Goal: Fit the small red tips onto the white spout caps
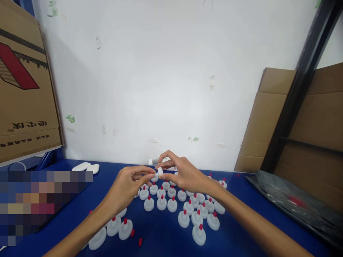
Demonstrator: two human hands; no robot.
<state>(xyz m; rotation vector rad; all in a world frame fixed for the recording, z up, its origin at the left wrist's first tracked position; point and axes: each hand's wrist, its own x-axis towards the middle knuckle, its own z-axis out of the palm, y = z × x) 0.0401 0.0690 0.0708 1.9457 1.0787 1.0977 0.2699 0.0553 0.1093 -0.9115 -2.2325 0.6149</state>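
Note:
My left hand (128, 187) and my right hand (180, 173) meet above the blue table (160, 239), fingertips pinching one small white cap (160, 172) between them. Below and around the hands stand several white caps with red tips (198, 233), upright in loose rows. More of these caps (119, 226) sit near my left forearm. Two loose red tips (136, 237) lie on the table in front.
A cardboard box (24, 89) stands at the left, flat cardboard (318, 121) and a black metal frame (297, 89) at the right. A dark plastic bag (297, 200) lies on the right. Two white oval pieces (85, 167) lie near the wall.

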